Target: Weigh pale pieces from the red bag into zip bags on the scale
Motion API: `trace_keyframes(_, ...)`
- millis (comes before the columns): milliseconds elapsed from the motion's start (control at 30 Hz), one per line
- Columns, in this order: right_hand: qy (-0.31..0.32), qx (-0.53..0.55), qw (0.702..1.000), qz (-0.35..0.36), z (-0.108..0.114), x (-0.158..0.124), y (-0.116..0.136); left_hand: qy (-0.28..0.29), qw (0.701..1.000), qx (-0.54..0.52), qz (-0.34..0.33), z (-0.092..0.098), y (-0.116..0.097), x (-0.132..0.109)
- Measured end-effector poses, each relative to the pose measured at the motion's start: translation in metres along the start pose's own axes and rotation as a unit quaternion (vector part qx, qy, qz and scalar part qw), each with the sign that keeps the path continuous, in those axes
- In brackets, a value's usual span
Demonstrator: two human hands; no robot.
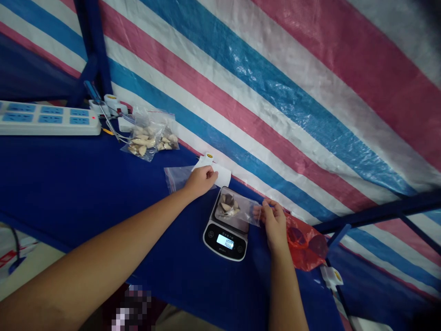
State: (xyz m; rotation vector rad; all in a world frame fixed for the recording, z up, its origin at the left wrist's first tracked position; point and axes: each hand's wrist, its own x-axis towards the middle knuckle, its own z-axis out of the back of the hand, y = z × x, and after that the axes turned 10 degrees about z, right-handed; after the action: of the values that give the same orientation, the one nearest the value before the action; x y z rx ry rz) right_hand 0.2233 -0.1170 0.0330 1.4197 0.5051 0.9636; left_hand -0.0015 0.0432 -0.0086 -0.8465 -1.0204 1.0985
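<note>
A small clear zip bag (229, 205) with pale, dark-edged sliced pieces lies on the pan of a digital kitchen scale (225, 239). The scale's lit display appears to read 10.0. At the bag's right end, my right hand (274, 223) has its thumb and fingers closed on the plastic edge; some fingertips show through it. My left hand (201, 180) is closed, left of the scale, over a white paper (222, 173) and a flat clear bag (175, 178). Whatever its curled fingers may hold is hidden.
Several filled clear bags (146, 140) lie at the back left, beside a screwdriver (105, 112) and a white power strip (48, 120). A red plastic bag (305, 243) is right of my right hand. Striped tarpaulin (241, 92) walls the back of the blue-covered table (69, 184).
</note>
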Motion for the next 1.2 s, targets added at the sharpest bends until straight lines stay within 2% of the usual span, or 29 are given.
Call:
trace_keyframes(100,0.021,0.035,0.998,-0.039,-0.001,-0.002,0.004,0.01,1.0,0.0,0.006,0.0,0.0,0.0)
trace_keyframes(200,0.067,0.068,0.993,-0.073,-0.002,-0.006,0.01,0.014,1.0,0.001,0.006,0.0,-0.001,-0.001)
trace_keyframes(333,0.1,0.131,0.982,-0.091,-0.002,-0.011,0.017,0.015,1.0,-0.002,0.005,0.0,-0.002,-0.002)
trace_keyframes(533,0.101,0.191,0.975,-0.053,0.004,-0.014,0.031,0.012,1.0,-0.008,0.011,0.0,-0.001,-0.001)
trace_keyframes(767,0.091,0.143,0.986,-0.003,0.012,-0.016,0.039,0.012,1.0,-0.007,0.009,0.0,-0.002,-0.002)
trace_keyframes(900,0.095,0.134,0.986,0.003,0.012,-0.017,0.039,0.014,1.0,-0.004,0.009,0.001,-0.004,-0.002)
trace_keyframes(1133,0.091,0.213,0.973,0.015,0.01,-0.019,0.039,0.016,1.0,-0.004,0.013,0.002,-0.003,-0.002)
trace_keyframes(1200,0.093,0.185,0.978,0.002,0.016,-0.014,0.035,0.018,1.0,-0.008,0.01,0.002,-0.003,-0.002)
